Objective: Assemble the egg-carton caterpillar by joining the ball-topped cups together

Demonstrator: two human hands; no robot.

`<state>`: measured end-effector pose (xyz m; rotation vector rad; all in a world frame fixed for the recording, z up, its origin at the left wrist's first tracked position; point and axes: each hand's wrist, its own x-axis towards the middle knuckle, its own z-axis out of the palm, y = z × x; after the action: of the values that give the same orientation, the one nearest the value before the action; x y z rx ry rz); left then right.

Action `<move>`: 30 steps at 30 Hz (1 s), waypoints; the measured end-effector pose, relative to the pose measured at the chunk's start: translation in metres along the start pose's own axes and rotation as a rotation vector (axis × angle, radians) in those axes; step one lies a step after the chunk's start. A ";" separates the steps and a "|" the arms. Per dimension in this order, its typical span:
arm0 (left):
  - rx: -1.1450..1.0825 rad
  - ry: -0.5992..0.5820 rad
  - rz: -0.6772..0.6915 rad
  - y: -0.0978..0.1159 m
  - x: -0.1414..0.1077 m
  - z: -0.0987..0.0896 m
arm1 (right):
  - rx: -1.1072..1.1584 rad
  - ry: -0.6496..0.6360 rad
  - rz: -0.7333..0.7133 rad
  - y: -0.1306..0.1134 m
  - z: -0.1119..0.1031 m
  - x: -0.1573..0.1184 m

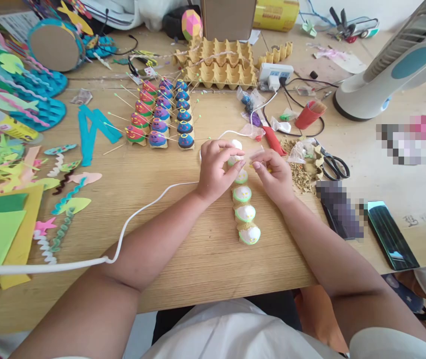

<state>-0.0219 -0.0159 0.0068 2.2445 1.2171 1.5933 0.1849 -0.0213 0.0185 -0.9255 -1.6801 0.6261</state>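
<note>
A strip of egg-carton cups runs away from me across the table. Its cups have white domes, light green rims and small yellow marks. My left hand is over the far end, partly covering the farthest cups. Its fingers are curled and the thumb tip is close to the forefinger; anything between them is too small to name. Just right of the strip, my right hand has thumb and forefinger pinched together. Something small and yellowish shows at those fingertips, but its kind is unclear.
Left of the hands stand rows of painted carton cups with thin sticks poking out. A white cable crosses the table. To the right lie scissors, a phone and a fan. Egg trays are at the back.
</note>
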 end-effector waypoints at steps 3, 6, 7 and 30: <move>0.007 -0.036 -0.050 0.000 0.000 0.001 | -0.052 -0.017 -0.064 -0.005 0.000 0.000; 0.015 -0.032 -0.072 0.001 0.000 0.001 | -0.108 -0.033 -0.064 -0.007 0.000 -0.001; 0.020 -0.028 -0.072 0.002 0.000 0.001 | -0.122 -0.027 -0.055 -0.007 0.000 -0.001; -0.180 -0.256 -0.061 0.003 0.003 -0.004 | -0.029 0.085 -0.014 0.005 -0.001 0.006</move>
<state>-0.0234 -0.0177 0.0126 2.1921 1.0218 1.2884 0.1860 -0.0135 0.0183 -0.9471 -1.6225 0.5468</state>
